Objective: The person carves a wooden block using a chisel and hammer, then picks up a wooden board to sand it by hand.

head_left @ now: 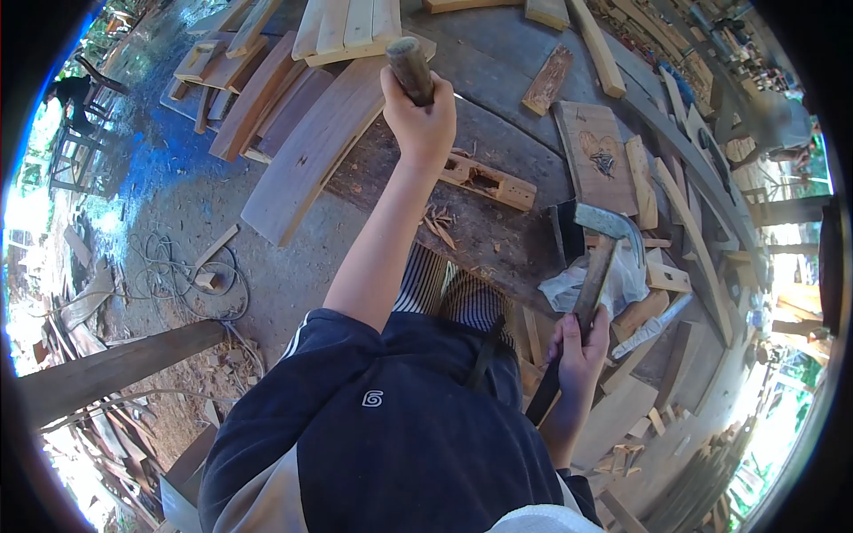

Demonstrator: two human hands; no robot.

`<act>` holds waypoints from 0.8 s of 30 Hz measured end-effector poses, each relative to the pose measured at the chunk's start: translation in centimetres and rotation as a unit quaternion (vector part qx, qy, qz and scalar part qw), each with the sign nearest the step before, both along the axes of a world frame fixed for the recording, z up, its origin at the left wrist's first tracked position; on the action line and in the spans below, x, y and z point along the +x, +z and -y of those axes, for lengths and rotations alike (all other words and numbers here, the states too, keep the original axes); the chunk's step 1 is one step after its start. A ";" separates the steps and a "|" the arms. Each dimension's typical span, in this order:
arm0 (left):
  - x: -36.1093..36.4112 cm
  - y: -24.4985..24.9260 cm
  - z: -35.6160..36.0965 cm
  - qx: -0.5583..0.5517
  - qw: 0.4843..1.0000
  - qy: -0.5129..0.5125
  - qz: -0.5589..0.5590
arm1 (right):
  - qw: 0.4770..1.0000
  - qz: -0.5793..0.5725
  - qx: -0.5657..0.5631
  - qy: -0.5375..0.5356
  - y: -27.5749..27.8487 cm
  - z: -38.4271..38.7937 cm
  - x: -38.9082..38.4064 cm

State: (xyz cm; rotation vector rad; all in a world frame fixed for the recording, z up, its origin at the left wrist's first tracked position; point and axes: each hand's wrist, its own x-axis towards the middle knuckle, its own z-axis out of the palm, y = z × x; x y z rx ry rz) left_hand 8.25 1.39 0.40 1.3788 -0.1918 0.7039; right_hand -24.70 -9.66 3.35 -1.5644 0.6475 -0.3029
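Observation:
My left hand (422,120) is wrapped round a thick wooden handle (410,69), whose rounded end points up; whatever lies below the fist is hidden. My right hand (579,348) grips the wooden shaft of a claw hammer (608,222), with its metal head raised away from my body. Beneath and beside my left forearm, a wooden piece with cut slots (511,189) rests on a dark, worn wooden bench (471,235). Wood chips (438,226) are scattered on the bench near the slotted piece.
Curved boards (311,151) are stacked at the upper left. A board with a carved mark (591,142), a plastic bag (560,291) and timber offcuts lie at the right. A coiled cable (200,284) is on the ground. Another person (786,120) is at the far right.

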 end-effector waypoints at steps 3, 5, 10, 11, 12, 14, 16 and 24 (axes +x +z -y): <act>0.2 0.0 -0.2 -0.057 0.997 -0.052 -0.030 | 0.999 0.027 -0.019 0.006 0.8 -0.1 1.1; 0.5 0.2 -0.8 -0.087 0.993 -0.065 -0.040 | 0.999 0.028 -0.030 0.028 1.2 -0.1 1.6; 1.1 0.8 -1.2 -0.102 0.992 -0.064 -0.048 | 0.998 0.039 -0.024 0.034 1.4 -0.8 2.5; 1.2 0.8 -1.2 -0.111 0.991 -0.064 -0.045 | 0.998 0.042 -0.021 0.036 1.3 -0.9 2.5; 1.3 0.7 -1.2 -0.111 0.991 -0.064 -0.046 | 0.998 0.041 -0.021 0.036 1.3 -1.0 2.6; 1.5 0.6 -1.2 -0.112 0.991 -0.061 -0.040 | 0.999 0.024 -0.024 0.032 1.2 -1.1 2.5; 1.4 0.5 -1.2 -0.113 0.991 -0.063 -0.046 | 0.999 0.019 -0.029 0.033 1.0 -0.9 2.3; 0.8 0.9 -1.2 -0.114 0.989 -0.079 -0.052 | 0.999 0.023 -0.021 0.035 1.2 -0.6 2.3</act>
